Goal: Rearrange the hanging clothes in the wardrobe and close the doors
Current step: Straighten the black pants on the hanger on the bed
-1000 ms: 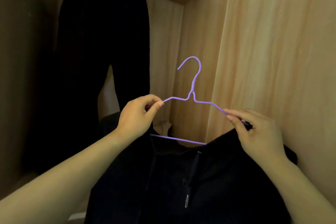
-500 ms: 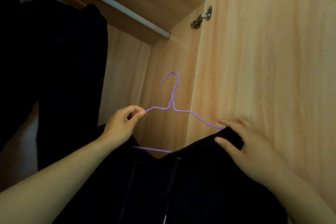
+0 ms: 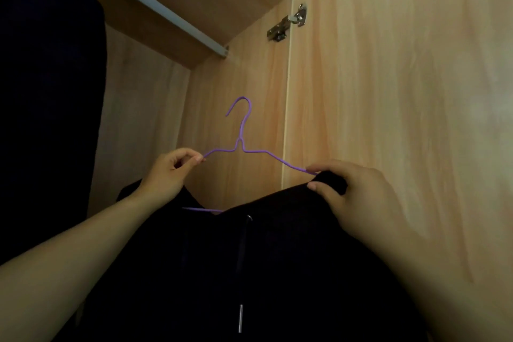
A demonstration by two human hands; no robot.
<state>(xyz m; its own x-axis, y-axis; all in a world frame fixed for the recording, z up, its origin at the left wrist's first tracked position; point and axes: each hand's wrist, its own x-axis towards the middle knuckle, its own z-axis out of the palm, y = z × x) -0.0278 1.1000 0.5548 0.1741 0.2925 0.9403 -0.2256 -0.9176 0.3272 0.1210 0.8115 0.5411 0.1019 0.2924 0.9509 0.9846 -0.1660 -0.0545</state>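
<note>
Head view: left hand (image 3: pixel 169 172) pinches the left arm of the purple wire hanger (image 3: pixel 241 144). Right hand (image 3: pixel 358 197) grips the black hoodie (image 3: pixel 249 258) at the hanger's right end. Hook is upright, below the rail (image 3: pixel 166 12) and near the wooden side panel (image 3: pixel 249 78). Dark hanging clothes (image 3: pixel 50 91) fill the far left, with bare rail between them and the panel. Open door (image 3: pixel 402 91) with hinge (image 3: pixel 288 22) stands right.

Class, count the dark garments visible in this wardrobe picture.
2. The hanging garment is at the left; the held garment is on the purple hanger, held by left hand and right hand. Darkness may hide more.
</note>
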